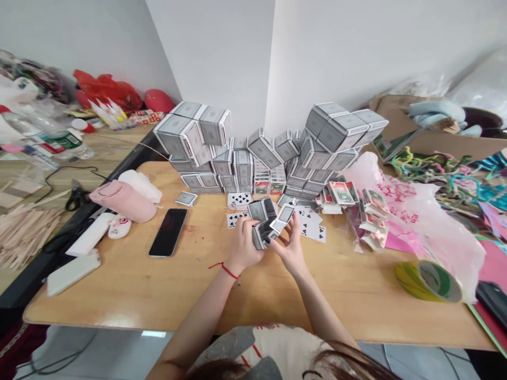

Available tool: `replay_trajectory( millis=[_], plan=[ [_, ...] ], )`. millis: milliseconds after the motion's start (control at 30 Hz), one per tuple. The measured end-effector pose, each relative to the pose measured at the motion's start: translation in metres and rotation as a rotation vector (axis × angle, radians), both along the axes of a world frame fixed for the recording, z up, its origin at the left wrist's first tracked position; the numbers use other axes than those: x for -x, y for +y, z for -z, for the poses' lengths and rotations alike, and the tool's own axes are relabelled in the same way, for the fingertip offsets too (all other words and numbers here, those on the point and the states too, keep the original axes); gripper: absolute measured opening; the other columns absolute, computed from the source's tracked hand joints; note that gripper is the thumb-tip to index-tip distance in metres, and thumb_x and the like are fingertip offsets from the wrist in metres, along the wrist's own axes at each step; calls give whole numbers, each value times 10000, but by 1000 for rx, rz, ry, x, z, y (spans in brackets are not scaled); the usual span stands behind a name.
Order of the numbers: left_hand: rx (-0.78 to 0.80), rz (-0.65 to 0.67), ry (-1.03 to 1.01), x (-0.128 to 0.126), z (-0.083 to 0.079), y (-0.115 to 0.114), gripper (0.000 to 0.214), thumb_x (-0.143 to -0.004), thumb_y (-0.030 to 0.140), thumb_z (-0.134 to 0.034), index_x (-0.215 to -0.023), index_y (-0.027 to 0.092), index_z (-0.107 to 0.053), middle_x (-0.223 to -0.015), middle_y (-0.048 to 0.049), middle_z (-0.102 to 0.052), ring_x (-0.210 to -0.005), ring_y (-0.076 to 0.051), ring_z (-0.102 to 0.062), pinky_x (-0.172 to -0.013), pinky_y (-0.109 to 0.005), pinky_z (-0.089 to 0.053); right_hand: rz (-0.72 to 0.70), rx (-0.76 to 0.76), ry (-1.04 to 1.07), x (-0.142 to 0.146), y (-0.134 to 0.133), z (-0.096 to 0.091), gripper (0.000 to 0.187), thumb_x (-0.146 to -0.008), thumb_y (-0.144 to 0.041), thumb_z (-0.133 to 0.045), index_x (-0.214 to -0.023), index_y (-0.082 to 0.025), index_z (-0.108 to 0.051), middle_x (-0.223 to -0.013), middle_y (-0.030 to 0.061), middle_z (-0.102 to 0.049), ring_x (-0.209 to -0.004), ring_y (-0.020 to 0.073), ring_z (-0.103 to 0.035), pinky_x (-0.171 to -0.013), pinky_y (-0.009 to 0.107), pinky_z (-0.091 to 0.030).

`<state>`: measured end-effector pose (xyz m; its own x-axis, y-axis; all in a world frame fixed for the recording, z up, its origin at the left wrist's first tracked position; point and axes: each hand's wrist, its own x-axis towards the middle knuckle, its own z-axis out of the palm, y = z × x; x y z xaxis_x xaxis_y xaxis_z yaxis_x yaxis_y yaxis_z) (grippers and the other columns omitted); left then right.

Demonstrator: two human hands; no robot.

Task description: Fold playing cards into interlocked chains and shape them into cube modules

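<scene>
Gaping hollow, a grey-patterned playing-card box (258,210)

Paper cards (259,209), glossy wooden table (336,295)

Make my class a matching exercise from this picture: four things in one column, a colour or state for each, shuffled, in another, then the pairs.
1. Phone
2. Tape roll
3. String bracelet
4. Folded-card piece

A. Red
B. Held in the left hand
C. Black, lying flat
D. Yellow and green

Pairs: 1-C, 2-D, 3-A, 4-B
</scene>
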<state>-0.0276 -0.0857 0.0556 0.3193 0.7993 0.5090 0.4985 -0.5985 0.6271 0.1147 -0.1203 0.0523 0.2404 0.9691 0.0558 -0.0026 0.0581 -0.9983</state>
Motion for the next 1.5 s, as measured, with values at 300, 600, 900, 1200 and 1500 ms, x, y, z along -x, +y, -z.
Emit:
replay_trajectory(
  millis=[300,600,900,1200,1500],
  plan=[
    [-58,14,-1,-4,5,-1,416,-675,190,-561,-1064,151,-419,-1059,-125,-415,-1013,-247,-447,-862,-449,-421,-51,35,-31,-5,1,3,998,-585,-314,-738,-1373,-293,-126,-1392,118,-272,-1255,258,-329,-948,441,-397],
    [-65,79,35,-3,4,0,424,-705,168,-534,-1106,154,-399,-1100,-138,-399,-1054,-253,-431,-897,-463,-408,-74,48,-39,-4,1,-5,1032,-546,-313,-764,-1371,-280,-146,-1399,120,-263,-1272,268,-304,-967,445,-367],
    [-183,123,41,-5,9,2,396,-733,240,-564,-1087,178,-399,-1055,-116,-435,-1036,-255,-433,-886,-482,-406,-97,105,100,-11,3,-8,1105,-484,-334,-806,-1375,-309,-154,-1421,112,-232,-1210,284,-392,-930,437,-402],
    [-231,78,68,-6,10,1,428,-671,76,-529,-1071,198,-441,-1024,-90,-419,-1059,-243,-431,-897,-464,-425,-25,306,574,2,-5,-17,734,-653,-365,-695,-1291,-362,-331,-1249,33,-482,-919,183,-582,-782,359,-484],
    [-324,6,70,-4,16,-1,456,-659,44,-523,-1082,191,-439,-1032,-91,-414,-1092,-250,-424,-903,-450,-434,-20,268,780,14,-4,-20,274,-688,-326,-654,-933,-253,-558,-858,-19,-613,-737,128,-576,-680,276,-478]
  ],
)
